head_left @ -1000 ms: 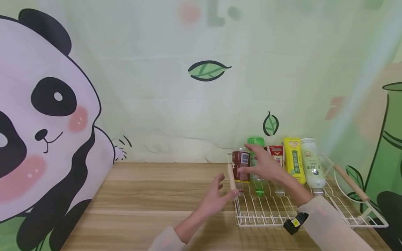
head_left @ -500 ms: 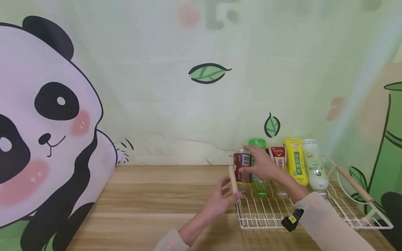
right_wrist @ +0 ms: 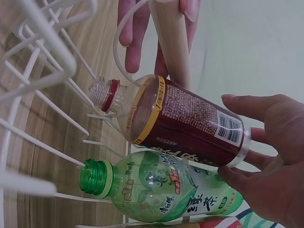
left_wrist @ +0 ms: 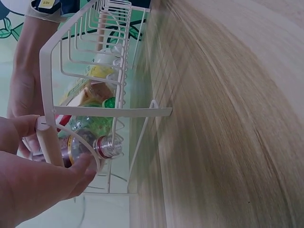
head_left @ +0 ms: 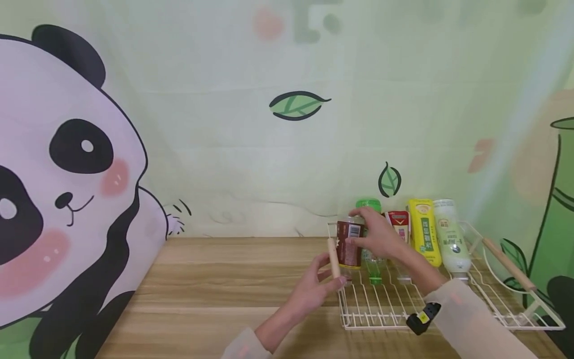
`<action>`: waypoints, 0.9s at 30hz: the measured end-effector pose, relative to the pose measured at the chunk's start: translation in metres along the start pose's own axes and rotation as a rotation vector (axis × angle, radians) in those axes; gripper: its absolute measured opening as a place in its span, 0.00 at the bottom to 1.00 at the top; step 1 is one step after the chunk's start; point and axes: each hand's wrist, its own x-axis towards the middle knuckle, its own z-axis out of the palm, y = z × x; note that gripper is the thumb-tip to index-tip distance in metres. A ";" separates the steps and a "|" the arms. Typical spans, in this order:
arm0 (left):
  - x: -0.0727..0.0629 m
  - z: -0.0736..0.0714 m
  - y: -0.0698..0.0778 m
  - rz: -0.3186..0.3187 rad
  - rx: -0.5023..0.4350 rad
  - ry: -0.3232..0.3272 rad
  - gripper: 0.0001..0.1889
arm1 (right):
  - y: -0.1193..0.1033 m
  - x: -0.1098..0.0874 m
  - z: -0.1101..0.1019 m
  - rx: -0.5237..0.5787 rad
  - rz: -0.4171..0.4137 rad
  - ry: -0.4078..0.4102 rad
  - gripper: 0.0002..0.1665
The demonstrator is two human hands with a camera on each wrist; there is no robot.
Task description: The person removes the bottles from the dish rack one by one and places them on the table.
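My right hand [head_left: 376,232] holds the base end of an upside-down plastic bottle with a maroon label [right_wrist: 194,121]. Thumb and fingers sit on either side of that base in the right wrist view. The bottle's capless neck points down at the rack's wires. My left hand [left_wrist: 42,185] grips the wooden handle [head_left: 334,257] on the left end of a white wire rack [head_left: 381,327], its fingers curled round the wood. Right beside the maroon bottle, a green plastic bottle [right_wrist: 156,185] leans neck down, partly hidden by my right hand in the head view.
Farther right in the rack lean a red and white package [head_left: 400,224], a yellow package [head_left: 423,232] and a pale green and white bottle [head_left: 452,237]. A second wooden handle [head_left: 508,263] tops the right end. The rack stands on a wooden tabletop [head_left: 224,279] before a panda-print backdrop [head_left: 224,164].
My right hand has come onto the maroon-labelled bottle's base, and the bottle has shifted slightly right, away from the handle. My left hand has curled closer round the wooden handle. The view tipped slightly.
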 end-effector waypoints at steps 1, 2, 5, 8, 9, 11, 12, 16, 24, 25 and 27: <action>0.000 0.000 0.000 0.002 -0.004 -0.003 0.43 | 0.000 -0.001 -0.001 0.014 0.006 -0.001 0.38; 0.000 0.000 0.000 0.004 -0.006 -0.006 0.42 | 0.000 -0.001 -0.001 0.029 0.011 0.000 0.37; 0.000 0.001 0.000 0.006 -0.013 -0.004 0.42 | 0.001 -0.002 -0.003 0.063 0.005 0.005 0.34; 0.001 0.001 0.000 0.004 -0.020 -0.006 0.42 | 0.002 -0.003 -0.004 0.078 -0.006 0.018 0.31; 0.001 0.001 0.000 0.002 -0.020 -0.007 0.42 | 0.002 -0.004 -0.005 0.076 -0.013 0.022 0.30; 0.002 0.001 -0.001 -0.001 -0.026 -0.012 0.42 | 0.003 -0.005 -0.005 0.067 -0.014 0.030 0.29; 0.002 0.001 -0.001 -0.002 -0.027 -0.014 0.42 | 0.003 -0.005 -0.006 0.061 -0.010 0.034 0.28; 0.003 0.001 -0.002 -0.003 -0.017 -0.012 0.42 | 0.004 -0.007 -0.006 0.052 0.015 0.042 0.34; 0.000 0.000 -0.001 -0.013 0.025 0.006 0.43 | 0.005 -0.012 -0.008 0.035 0.055 -0.004 0.50; 0.000 -0.001 0.000 -0.014 0.032 0.008 0.43 | 0.005 -0.012 -0.009 0.033 0.059 -0.011 0.50; 0.001 -0.001 0.000 -0.015 0.044 0.011 0.43 | 0.005 -0.013 -0.009 0.045 0.064 -0.019 0.51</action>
